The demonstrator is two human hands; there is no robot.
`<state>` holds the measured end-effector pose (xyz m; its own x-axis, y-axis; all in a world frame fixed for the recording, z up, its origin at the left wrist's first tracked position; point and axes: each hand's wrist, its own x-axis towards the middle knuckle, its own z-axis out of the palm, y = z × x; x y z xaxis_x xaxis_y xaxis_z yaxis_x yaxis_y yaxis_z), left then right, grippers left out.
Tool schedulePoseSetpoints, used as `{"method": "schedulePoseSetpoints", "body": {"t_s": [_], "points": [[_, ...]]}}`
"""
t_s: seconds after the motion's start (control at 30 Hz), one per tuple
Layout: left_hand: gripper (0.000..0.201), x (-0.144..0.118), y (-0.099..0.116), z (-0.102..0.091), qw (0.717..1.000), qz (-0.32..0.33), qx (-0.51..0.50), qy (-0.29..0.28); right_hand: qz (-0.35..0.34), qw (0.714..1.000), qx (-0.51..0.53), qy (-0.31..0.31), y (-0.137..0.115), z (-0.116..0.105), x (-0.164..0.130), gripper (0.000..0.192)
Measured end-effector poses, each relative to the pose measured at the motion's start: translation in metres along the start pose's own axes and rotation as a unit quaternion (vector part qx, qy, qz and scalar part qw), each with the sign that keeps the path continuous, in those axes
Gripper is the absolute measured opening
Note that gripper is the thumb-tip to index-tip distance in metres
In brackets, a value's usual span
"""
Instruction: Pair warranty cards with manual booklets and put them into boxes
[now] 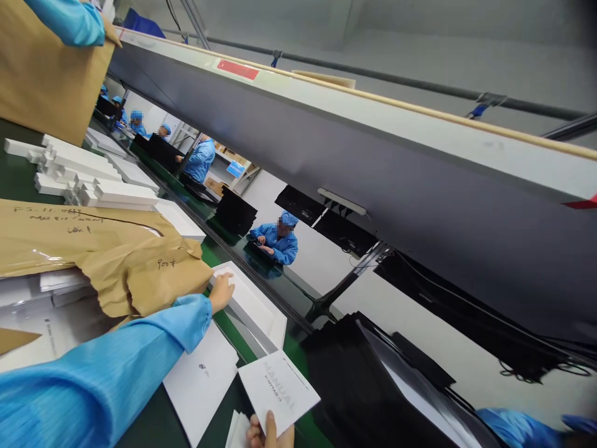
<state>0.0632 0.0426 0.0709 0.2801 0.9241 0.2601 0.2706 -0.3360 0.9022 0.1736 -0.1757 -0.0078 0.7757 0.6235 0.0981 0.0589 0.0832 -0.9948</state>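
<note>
White manual booklet [278,389] sits pinched in the right hand [268,432], near; the white tray [252,305] lies farther, under the left hand's [222,291] spread fingers.

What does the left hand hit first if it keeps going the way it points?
The left hand points up and right and already rests on the near edge of the open white box tray. Going straight on, it would slide into that tray's inside; past it lies the green belt. Depth is hard to judge.
</note>
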Motion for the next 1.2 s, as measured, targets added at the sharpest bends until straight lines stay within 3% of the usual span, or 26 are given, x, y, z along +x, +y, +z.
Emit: {"method": "schedulePoseSetpoints", "body": {"t_s": [0.17,0.33,0.43,0.53,0.67,0.8,1.0,1.1,1.2], "points": [[0.027,-0.069,-0.031,-0.006,0.985,0.080,0.094,-0.116,0.008,1.000,0.004,-0.004,-0.020,0.005,-0.013,0.055],[0.035,-0.106,-0.051,-0.014,0.960,0.134,0.223,-0.104,-0.003,0.998,-0.033,-0.061,-0.062,0.005,-0.021,0.051],[0.034,-0.107,-0.054,-0.014,0.946,0.158,0.269,-0.085,0.009,0.998,-0.033,-0.054,-0.083,0.013,-0.003,0.043],[0.034,-0.105,-0.053,-0.014,0.947,0.154,0.269,-0.084,0.046,0.998,-0.016,-0.029,-0.092,0.028,0.035,0.029],[0.033,-0.103,-0.055,-0.015,0.947,0.158,0.264,-0.088,0.094,0.995,-0.027,-0.025,-0.086,0.047,0.083,0.016],[0.032,-0.102,-0.058,-0.015,0.947,0.168,0.264,-0.079,0.101,0.994,-0.030,0.003,-0.079,0.053,0.104,0.016],[0.032,-0.101,-0.059,-0.013,0.949,0.161,0.258,-0.090,0.059,0.997,-0.037,0.044,-0.076,0.043,0.095,0.024],[0.033,-0.095,-0.062,-0.013,0.958,0.134,0.228,-0.108,0.025,0.996,-0.065,0.051,-0.073,0.039,0.071,0.038],[0.031,-0.085,-0.066,-0.016,0.968,0.103,0.196,-0.120,-0.002,0.993,-0.113,0.022,-0.065,0.039,0.032,0.037]]}}
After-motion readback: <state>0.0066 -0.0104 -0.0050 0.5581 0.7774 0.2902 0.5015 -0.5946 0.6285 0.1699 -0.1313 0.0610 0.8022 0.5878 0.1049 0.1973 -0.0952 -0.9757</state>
